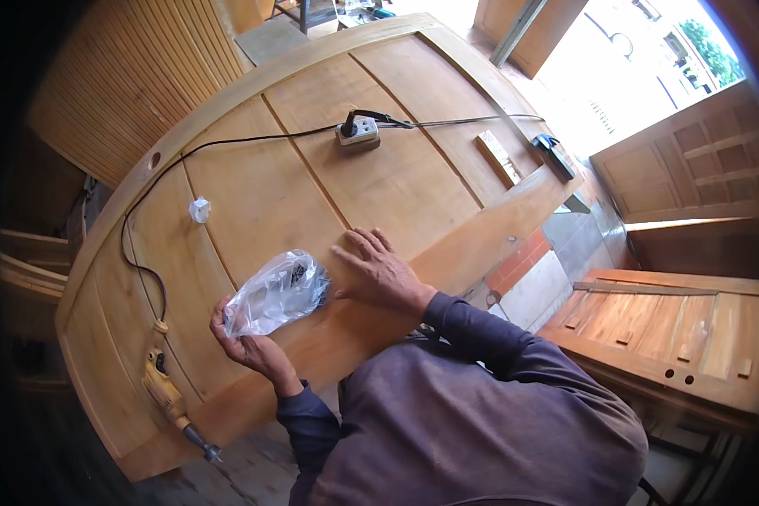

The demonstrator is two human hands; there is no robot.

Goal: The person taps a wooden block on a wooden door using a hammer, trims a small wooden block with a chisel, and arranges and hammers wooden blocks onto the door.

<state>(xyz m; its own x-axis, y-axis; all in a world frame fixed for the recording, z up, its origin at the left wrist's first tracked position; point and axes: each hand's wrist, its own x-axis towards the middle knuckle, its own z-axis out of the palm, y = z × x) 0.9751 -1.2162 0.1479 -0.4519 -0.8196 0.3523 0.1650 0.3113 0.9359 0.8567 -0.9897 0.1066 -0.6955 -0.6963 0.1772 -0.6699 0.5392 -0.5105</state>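
Left fingers (218, 324) grasp one plastic bag (271, 297); right fingers (365, 244) spread, released, beside it; one drill (166, 392) lies apart.

- The power socket (361, 129) is resting on the door panel (405, 190).
- The cable (253, 137) is running left and right of it.
- The plastic bag (270, 297) is occupying the area before it, slightly left.
- The drill (167, 392) is lying before it, farther left.
- The wood block (498, 158) and the hand tool (554, 157) are lying right of it.
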